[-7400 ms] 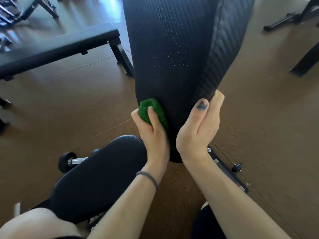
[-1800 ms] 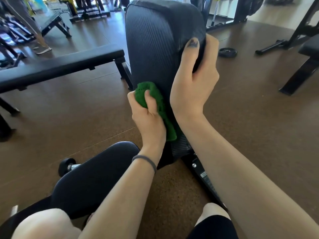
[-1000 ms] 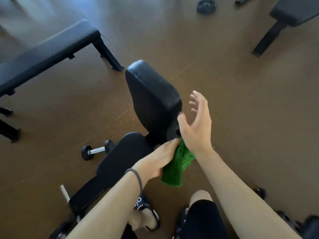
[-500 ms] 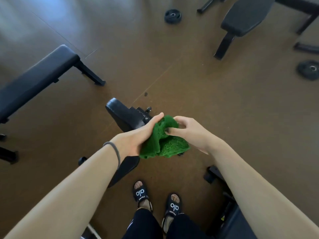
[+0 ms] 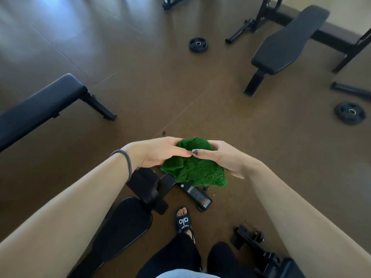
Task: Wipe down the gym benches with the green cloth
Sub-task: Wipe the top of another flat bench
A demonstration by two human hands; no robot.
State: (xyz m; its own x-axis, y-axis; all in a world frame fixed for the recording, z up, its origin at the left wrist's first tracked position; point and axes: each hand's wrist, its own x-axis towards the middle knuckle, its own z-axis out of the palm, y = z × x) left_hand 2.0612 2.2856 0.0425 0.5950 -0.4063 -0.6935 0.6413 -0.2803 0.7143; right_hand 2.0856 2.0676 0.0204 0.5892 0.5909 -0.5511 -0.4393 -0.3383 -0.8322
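I stand over the floor and hold the crumpled green cloth [image 5: 195, 167] in front of me with both hands. My left hand [image 5: 158, 152] grips its left side, thumb and fingers curled round the fabric. My right hand [image 5: 222, 157] pinches its right side, thumb on top. Below the cloth lies the black adjustable bench [image 5: 124, 225], its seat pad by my left leg. A flat black bench [image 5: 38, 109] stands at the left. Another padded bench [image 5: 287, 39] stands at the upper right.
Two black weight plates lie on the brown floor, one plate [image 5: 198, 44] at top centre and one plate [image 5: 350, 112] at the right. Black frame parts [image 5: 259, 249] sit by my right foot. A rack base [image 5: 251, 25] stands beside the upper right bench.
I have let go of the upright backrest, risen and taken the cloth in both hands. The view has swung to the right, so the upper right bench now shows more fully.
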